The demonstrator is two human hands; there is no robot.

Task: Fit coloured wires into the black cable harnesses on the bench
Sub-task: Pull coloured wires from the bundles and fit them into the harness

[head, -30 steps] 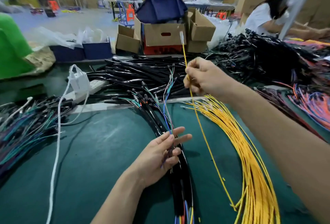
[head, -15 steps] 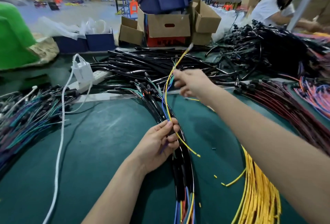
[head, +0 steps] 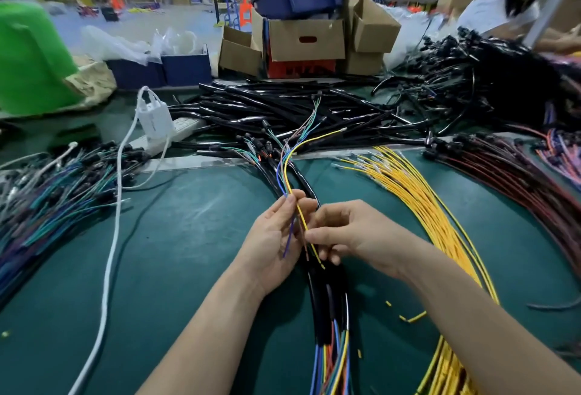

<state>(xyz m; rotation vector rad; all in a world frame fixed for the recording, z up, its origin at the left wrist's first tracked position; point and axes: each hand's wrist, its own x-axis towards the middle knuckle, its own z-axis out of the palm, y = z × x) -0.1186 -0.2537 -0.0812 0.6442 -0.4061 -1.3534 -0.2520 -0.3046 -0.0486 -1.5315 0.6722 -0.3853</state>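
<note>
A bundle of black cable harnesses (head: 323,297) runs down the middle of the green bench, coloured wires sticking out at its near end. My left hand (head: 273,243) holds a small bunch of thin wires, blue and purple among them, against its palm and fingers. A single yellow wire (head: 290,158) arcs up from the hands toward the back. My right hand (head: 349,232) pinches this yellow wire low down, right beside my left fingers. A large sheaf of yellow wires (head: 418,199) lies to the right.
A heap of black harnesses (head: 283,108) fills the bench's back. Dark red wires (head: 509,174) lie far right, blue-green harnesses (head: 47,193) far left. A white cord (head: 110,265) runs from a white plug (head: 154,118). Cardboard boxes (head: 306,39) stand behind. Another person (head: 503,4) works at back right.
My right hand came down from high above the bench to meet my left hand, bringing one yellow wire out of the sheaf. The yellow wire now lies among the wires in my left hand.
</note>
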